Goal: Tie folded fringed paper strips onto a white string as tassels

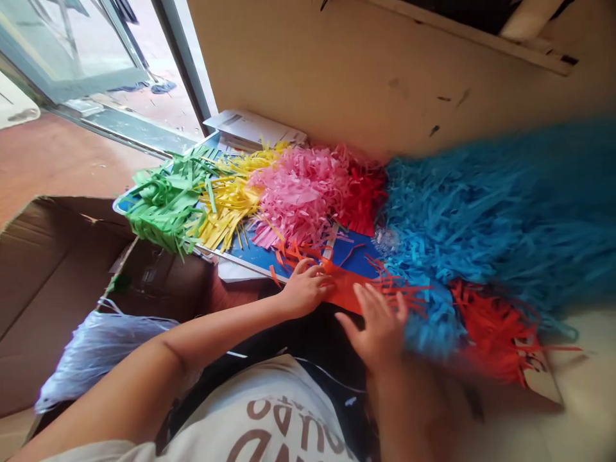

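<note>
A strip of orange fringed paper (344, 290) lies at the front edge of the blue table (267, 258), its cut ends spread out to both sides. My left hand (307, 290) bends its fingers over the left part of this strip and grips it there; the thumb is hidden. Over the strip's right part, my right hand (378, 324) has its fingers apart and holds nothing. Just behind the hands rises a heap of pink fringed paper (303, 192). Blue fringed paper (443, 218) piles up to the right, and a bunch of red fringed paper (495, 330) lies in front of it.
Green fringe (168, 199) and yellow fringe (226, 205) cover the table's left end, near a white box (255, 128). White fringe (103, 353) hangs at the open cardboard box (43, 276) on my left. A wall (308, 70) stands behind the table, beside an open glass door (72, 45).
</note>
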`<state>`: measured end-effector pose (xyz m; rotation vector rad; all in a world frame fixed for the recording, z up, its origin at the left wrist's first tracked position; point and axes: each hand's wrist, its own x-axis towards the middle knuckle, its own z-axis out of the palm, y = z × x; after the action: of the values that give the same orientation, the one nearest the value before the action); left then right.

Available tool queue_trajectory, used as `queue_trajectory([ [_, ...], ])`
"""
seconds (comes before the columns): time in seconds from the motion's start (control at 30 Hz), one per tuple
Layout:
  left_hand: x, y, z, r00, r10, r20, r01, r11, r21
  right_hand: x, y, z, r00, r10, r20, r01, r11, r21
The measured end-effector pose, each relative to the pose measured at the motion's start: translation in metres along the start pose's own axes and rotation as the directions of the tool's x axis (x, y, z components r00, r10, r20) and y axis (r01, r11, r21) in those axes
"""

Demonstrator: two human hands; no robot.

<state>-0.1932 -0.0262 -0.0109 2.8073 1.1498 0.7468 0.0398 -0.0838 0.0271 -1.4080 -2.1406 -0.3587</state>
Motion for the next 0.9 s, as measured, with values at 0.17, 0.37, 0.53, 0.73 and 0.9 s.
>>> queue_trajectory([
  [0.17, 0.034, 0.004, -0.003, 0.998, -0.029, -0.055, 0.028, 0.999, -0.015, 0.008, -0.009, 0.018, 0.999, -0.015, -0.049, 0.017, 0.999, 0.041],
  [0.37, 0.064, -0.036, -0.012, 0.996, -0.092, 0.018, 0.09, 0.991, 0.1, 0.006, 0.0, 0.019, 0.993, -0.04, -0.109, 0.047, 0.997, 0.062],
  [0.53, 0.018, -0.084, -0.063, 0.958, -0.285, 0.033, 0.272, 0.938, 0.213, -0.004, -0.005, 0.037, 0.998, -0.045, -0.052, 0.052, 0.99, 0.134],
  [0.73, -0.014, -0.002, -0.08, 0.979, -0.051, 0.197, 0.044, 0.998, 0.039, 0.006, -0.025, 0.054, 0.999, -0.02, -0.048, 0.022, 0.999, 0.039],
  [0.9, -0.002, 0.041, -0.012, 0.972, -0.156, 0.174, 0.17, 0.983, -0.069, 0.008, -0.017, 0.045, 0.994, -0.096, 0.055, 0.092, 0.994, 0.055],
])
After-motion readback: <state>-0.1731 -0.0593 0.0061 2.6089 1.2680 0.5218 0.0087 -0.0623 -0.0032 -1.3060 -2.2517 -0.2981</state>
